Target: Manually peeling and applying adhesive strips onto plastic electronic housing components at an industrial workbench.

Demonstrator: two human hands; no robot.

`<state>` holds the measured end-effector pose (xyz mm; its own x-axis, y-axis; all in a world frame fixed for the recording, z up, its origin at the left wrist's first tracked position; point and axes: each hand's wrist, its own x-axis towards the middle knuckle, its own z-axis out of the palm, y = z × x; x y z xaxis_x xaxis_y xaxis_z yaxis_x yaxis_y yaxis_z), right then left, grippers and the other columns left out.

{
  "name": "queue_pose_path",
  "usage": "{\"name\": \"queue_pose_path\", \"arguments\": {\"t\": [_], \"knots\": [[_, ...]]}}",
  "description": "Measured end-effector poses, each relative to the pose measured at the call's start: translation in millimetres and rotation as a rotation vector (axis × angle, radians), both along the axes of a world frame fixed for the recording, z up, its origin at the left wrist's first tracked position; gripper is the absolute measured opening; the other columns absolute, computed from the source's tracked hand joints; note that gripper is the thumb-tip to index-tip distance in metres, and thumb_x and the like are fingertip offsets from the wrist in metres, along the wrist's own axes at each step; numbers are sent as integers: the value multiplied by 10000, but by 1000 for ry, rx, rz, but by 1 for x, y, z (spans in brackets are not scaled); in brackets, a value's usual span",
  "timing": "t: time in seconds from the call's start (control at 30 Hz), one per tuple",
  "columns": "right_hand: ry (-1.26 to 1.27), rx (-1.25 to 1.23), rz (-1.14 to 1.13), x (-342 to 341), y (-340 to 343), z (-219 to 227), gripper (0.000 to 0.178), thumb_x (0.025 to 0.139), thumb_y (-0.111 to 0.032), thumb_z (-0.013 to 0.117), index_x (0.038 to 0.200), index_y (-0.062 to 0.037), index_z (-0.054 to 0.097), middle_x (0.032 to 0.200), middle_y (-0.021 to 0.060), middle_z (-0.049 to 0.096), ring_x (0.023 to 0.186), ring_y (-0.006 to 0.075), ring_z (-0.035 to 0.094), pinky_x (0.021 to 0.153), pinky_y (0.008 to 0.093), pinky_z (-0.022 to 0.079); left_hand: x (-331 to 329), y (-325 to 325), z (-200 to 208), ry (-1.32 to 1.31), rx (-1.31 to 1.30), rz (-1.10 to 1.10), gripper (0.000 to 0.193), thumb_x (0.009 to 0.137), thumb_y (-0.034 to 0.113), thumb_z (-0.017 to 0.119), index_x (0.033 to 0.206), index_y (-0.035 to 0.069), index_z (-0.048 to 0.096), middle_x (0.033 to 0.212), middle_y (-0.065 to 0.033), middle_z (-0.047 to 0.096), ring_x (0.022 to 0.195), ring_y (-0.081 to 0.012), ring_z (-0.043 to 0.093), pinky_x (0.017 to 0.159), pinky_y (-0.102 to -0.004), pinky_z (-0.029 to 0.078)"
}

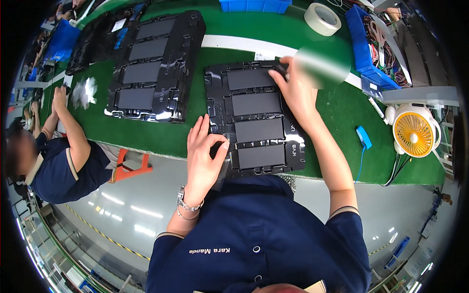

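A black plastic tray (215, 83) lies on the green bench in front of me, with several flat dark rectangular panels (259, 131) in its pockets. My left hand (205, 154) is at the tray's left edge, near the lower panels. Its thumb and forefinger are pinched together and the other fingers stretch out; a faint see-through edge shows below the pinch, too unclear to name. At the tray's far right corner is my right hand (299, 95), its thumb and forefinger apart beside the end of the farthest panel. A blurred patch covers the area just right of it.
A stack of similar trays (188, 58) with panels stands to the left. Along the right are a tape roll (322, 19), a blue bin (366, 49) of cables, a small yellow-and-white fan (414, 131) and a blue corded piece (363, 137). A co-worker (68, 161) sits at the left.
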<state>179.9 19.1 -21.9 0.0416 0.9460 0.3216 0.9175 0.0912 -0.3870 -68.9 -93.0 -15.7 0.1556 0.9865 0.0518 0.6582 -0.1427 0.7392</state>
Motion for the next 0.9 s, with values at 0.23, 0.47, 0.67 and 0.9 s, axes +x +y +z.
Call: {"name": "queue_pose_path", "arguments": {"t": [0.23,0.47,0.67,0.9], "knots": [[48,85,7,9,-15,-12,240,867,-273,664,981,-87,565,823,84,691,659,292,669,557,397,514,4,-1,13,-622,-138,75,87,853,64,670,913,2,677,1501,-208,353,1237,-223,515,969,-344,438],[376,49,-78,21,-13,-9,199,901,-253,623,1005,-84,626,798,123,691,714,287,676,650,368,506,-7,20,18,-837,-573,-13,133,905,90,642,967,-25,665,1123,-99,641,986,-96,591,825,-228,464],[759,203,-97,38,-14,2,160,954,-148,568,1011,-8,623,750,24,614,643,69,502,579,249,405,-4,48,45,-893,-541,-47,179,916,135,648,1008,-18,665,932,-20,661,875,-71,592,801,-224,473],[1074,257,-96,46,-11,0,150,962,-105,523,1013,10,605,689,-33,480,617,47,389,555,225,314,-90,108,84,-582,-267,8,265,899,237,662,1074,39,654,945,20,632,831,-52,571,767,-217,458]]}}
